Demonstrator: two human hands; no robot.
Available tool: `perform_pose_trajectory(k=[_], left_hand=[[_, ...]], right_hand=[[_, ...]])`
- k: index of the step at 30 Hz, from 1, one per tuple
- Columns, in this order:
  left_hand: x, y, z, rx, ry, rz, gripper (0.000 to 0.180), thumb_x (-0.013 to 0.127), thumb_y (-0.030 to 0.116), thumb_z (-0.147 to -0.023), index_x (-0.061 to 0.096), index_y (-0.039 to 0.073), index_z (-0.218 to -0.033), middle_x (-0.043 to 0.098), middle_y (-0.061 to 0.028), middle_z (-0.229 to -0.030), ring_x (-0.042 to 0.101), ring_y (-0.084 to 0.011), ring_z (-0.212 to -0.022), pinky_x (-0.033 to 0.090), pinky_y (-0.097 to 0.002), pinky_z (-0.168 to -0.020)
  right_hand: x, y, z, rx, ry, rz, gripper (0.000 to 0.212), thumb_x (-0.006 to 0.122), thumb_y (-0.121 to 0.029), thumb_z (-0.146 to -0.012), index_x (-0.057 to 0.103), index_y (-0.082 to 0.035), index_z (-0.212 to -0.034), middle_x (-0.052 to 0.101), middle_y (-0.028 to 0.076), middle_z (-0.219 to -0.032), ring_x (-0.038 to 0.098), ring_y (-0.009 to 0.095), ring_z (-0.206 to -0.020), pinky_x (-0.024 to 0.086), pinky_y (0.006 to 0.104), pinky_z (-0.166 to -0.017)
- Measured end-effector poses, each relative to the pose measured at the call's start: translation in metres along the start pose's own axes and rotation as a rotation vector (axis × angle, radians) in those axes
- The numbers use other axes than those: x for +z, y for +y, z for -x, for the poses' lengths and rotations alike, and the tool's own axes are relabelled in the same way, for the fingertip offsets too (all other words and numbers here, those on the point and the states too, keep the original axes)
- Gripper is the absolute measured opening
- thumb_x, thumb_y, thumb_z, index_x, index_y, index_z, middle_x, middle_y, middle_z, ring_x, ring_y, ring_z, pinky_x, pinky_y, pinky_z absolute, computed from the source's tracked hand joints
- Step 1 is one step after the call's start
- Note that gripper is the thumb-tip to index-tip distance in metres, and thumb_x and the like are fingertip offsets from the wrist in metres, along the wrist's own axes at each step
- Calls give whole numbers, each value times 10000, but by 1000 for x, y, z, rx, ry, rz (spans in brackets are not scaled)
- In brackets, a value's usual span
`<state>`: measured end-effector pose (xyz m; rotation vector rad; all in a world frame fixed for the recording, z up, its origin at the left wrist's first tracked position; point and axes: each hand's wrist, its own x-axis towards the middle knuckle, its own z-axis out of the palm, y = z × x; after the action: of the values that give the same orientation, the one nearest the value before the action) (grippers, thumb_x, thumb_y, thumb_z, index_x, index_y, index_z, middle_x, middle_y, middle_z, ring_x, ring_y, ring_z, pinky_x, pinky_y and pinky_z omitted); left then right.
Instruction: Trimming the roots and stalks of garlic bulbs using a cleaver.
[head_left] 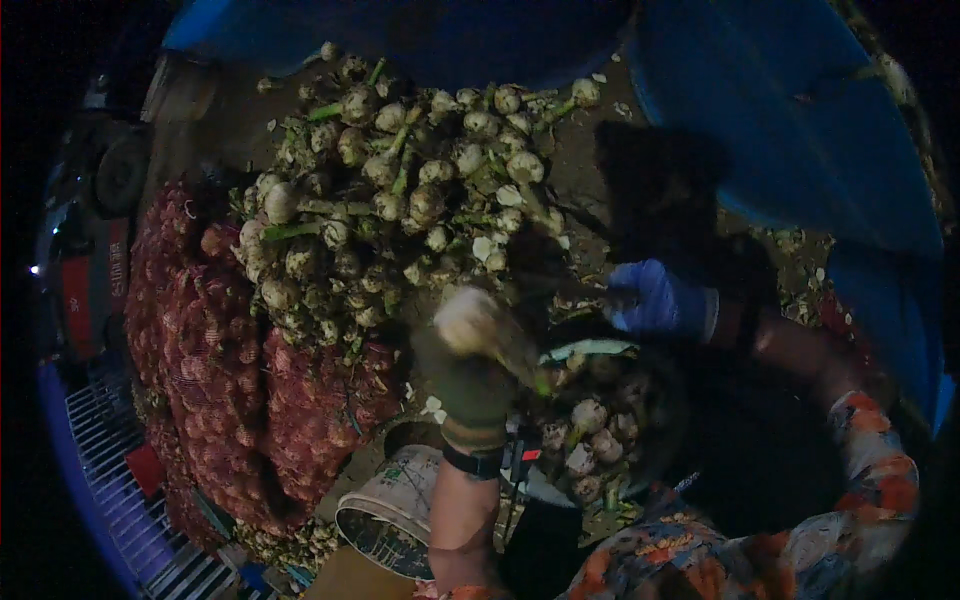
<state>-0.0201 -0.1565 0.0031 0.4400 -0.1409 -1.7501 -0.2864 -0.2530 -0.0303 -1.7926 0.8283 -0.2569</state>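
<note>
My left hand (470, 385), in a dark green glove with a black wristband, is closed round a garlic bulb (468, 318) whose stalk points toward the lower right. The bulb is slightly blurred. To the right, my right hand (658, 298) wears a blue glove with its fingers curled. Whatever lies in them is lost in the dark. Below and between both hands sits a round container (590, 348) with a pale rim, holding several garlic bulbs (605, 442). Ahead of my hands spreads a big heap of garlic (400, 180), some with green stalks.
Red mesh sacks (215, 370) full of bulbs stand on the left. A dirty white bucket (395, 500) lies tipped beside my left forearm. Blue sheeting (790, 110) rises at the far right. Loose garlic (285, 545) lies at the lower left, near a metal grille (145, 490).
</note>
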Motion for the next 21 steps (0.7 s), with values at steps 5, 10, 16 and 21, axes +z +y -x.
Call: perform_pose_trajectory(k=[5, 10, 16, 21], left_hand=[[32, -24, -38, 261, 301, 207, 619, 646, 521, -768, 561, 62, -1175, 580, -153, -1132, 539, -324, -1064, 417, -472, -975], [12, -37, -20, 315, 235, 388, 531, 628, 408, -827, 542, 52, -1211, 531, -163, -1254, 482, -335, -1181, 390, -521, -1008], [14, -55, -17, 185, 466, 293, 483, 670, 286, -825, 528, 22, -1203, 532, -140, -1267, 488, -336, -1181, 434, -487, -994], [44, -46, -15, 351, 386, 302, 473, 690, 255, -805, 518, 24, -1180, 565, -121, -1164, 549, -284, -1055, 457, -472, -972]], right_hand=[[14, -42, 23, -103, -82, 26, 231, 717, -235, -710, 588, -45, -736, 593, 139, -703, 583, 314, -607, 438, 375, -535], [39, -22, -2, -20, 141, 34, 243, 692, -230, -745, 572, -20, -718, 527, 137, -593, 521, 246, -503, 402, 371, -478], [36, -14, -10, 185, 221, -36, 268, 700, -251, -719, 596, -5, -736, 562, 186, -629, 551, 312, -573, 447, 381, -531], [49, 32, -4, 103, 170, 249, 270, 686, -250, -736, 628, 1, -819, 580, 184, -647, 578, 347, -589, 461, 429, -539]])
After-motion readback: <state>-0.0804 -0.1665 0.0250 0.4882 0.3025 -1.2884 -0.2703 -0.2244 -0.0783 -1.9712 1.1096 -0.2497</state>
